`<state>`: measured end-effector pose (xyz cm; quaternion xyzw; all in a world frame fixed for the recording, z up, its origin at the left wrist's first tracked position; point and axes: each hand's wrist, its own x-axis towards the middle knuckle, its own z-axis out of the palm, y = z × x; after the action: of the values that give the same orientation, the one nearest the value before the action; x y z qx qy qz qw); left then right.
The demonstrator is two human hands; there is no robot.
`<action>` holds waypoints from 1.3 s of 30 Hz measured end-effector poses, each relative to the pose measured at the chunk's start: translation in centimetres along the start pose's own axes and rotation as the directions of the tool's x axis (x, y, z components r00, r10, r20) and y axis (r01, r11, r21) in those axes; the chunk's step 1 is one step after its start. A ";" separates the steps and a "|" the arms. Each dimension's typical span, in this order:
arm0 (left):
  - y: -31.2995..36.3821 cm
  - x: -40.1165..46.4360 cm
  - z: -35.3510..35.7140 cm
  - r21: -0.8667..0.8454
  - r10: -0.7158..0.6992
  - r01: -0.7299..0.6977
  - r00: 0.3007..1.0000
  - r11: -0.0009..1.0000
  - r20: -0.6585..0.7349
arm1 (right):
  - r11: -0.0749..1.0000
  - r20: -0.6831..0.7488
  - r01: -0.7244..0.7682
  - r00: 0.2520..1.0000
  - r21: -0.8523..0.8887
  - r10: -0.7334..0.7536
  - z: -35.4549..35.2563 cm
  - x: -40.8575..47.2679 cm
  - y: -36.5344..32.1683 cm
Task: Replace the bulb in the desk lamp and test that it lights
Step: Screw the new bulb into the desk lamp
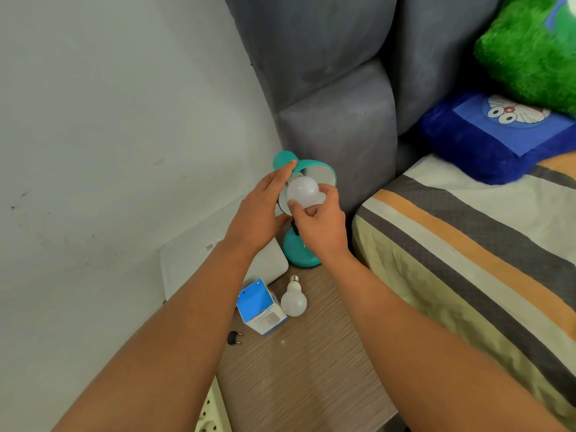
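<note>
Bedside tabletop (pixel 311 369): my left hand (pixel 258 213) lies flat-fingered on the lamp shade (pixel 318 169); right hand (pixel 321 226) pinches the bulb (pixel 302 190) in its mouth. I risk cross-threading, or tipping the lamp.

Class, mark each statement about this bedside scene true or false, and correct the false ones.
1. The right hand grips the bulb in the lamp shade. True.
2. The left hand holds the bulb box. False: it rests on the teal lamp shade; the blue bulb box stands on the table.
3. A spare bulb lies beside the box. True.
4. The plug is in the power strip. False: it lies loose on the wooden table.
</note>
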<state>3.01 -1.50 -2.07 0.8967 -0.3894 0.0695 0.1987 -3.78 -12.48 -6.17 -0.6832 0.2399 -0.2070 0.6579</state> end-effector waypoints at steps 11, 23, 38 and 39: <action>0.0 0.0 -0.1 0.004 0.002 -0.002 1.000 1.000 -0.001 | 0.989 -0.040 -0.144 0.989 0.027 0.145 0.3 0.6 -0.5; -0.1 0.0 0.0 0.004 -0.012 0.012 1.000 1.000 0.000 | 0.996 -0.023 0.081 0.996 -0.022 -0.082 0.0 0.3 -0.1; 0.1 0.1 0.1 0.003 -0.003 0.003 1.000 1.000 0.000 | 0.993 0.034 -0.073 0.997 0.094 0.070 0.2 0.3 -1.7; 0.2 0.1 0.1 0.007 -0.009 0.009 1.000 1.000 0.000 | 0.996 0.031 -0.049 0.998 0.077 0.047 0.2 0.3 -1.5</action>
<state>2.94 -1.71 -2.11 0.8990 -0.3853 0.0701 0.1960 -3.29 -12.45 -4.68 -0.6539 0.2386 -0.1904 0.6923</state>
